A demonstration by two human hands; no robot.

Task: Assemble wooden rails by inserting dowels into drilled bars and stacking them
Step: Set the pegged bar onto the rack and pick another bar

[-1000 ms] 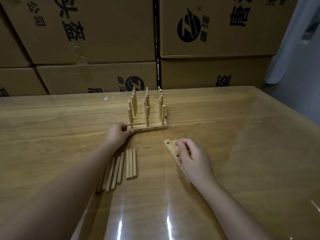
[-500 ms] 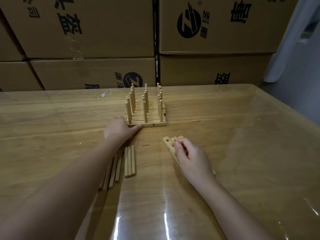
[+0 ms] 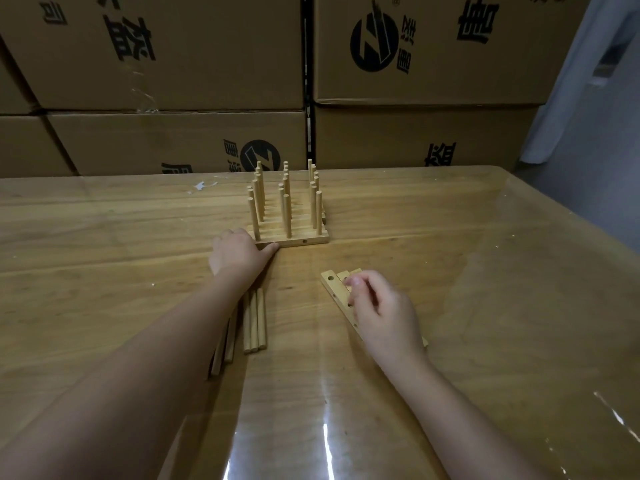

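Note:
A stack of assembled rails [image 3: 294, 239] with several upright dowels stands mid-table. My left hand [image 3: 239, 254] holds its front left corner, with the thumb lying along the front bar's face and the fingers curled at the bar's left end. Several loose dowels [image 3: 254, 320] lie flat just below that wrist, partly hidden by my forearm. To the right, a few drilled bars [image 3: 332, 282] lie side by side at a slant. My right hand [image 3: 381, 313] is over them, its curled fingertips pinching the far end of one bar and its palm covering most of their length.
The wooden table [image 3: 485, 271] has a glossy clear cover, and its right edge runs diagonally at the far right. Stacked cardboard boxes [image 3: 173, 140] form a wall right behind the table's back edge. A white scrap [image 3: 201, 186] lies at the back left.
Both hands stay where they were, on the rail corner and the drilled bars. The view has tilted slightly, and the right fingertips have shifted a little along the bar ends.

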